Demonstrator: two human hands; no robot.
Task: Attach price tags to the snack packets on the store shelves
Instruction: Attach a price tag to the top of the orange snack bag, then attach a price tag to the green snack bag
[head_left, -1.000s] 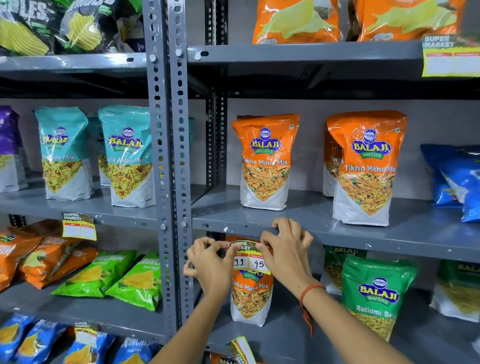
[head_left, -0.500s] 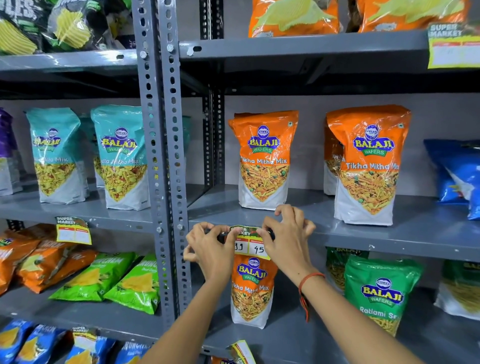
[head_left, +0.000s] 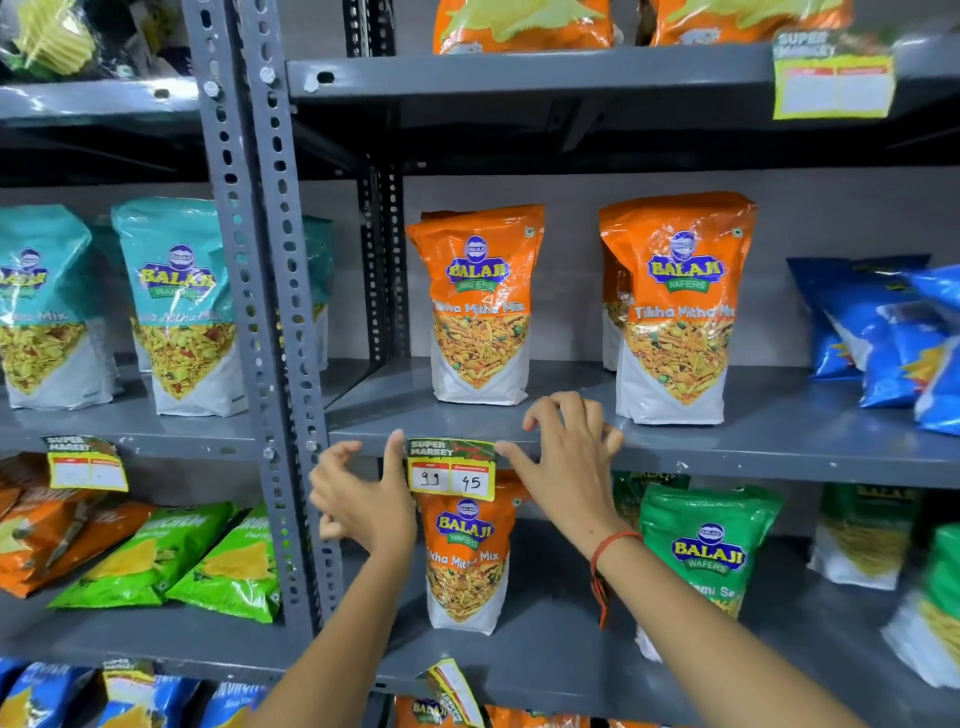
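A yellow price tag (head_left: 451, 470), marked 99 and 45, lies flat against the front edge of the middle grey shelf (head_left: 753, 457). It hangs just above an orange Tikha Mitha Mix packet (head_left: 465, 561) on the shelf below. My left hand (head_left: 363, 499) has its thumb against the tag's left edge and its fingers spread out to the left. My right hand (head_left: 566, 467) presses its thumb on the tag's top right corner, fingers curled over the shelf lip. Two more orange packets (head_left: 480, 306) (head_left: 675, 306) stand on the middle shelf.
A perforated grey upright (head_left: 260, 312) stands just left of my hands. Teal packets (head_left: 176, 306) fill the left bay, blue ones (head_left: 893, 332) the far right, and green packets (head_left: 706, 551) sit at lower right. Other tags hang at left (head_left: 85, 462), top right (head_left: 834, 73) and bottom (head_left: 454, 691).
Both hands lifted the tag from in front of the lower orange packet up onto the shelf edge. My left fingers have spread open, leaving only the thumb on the tag.
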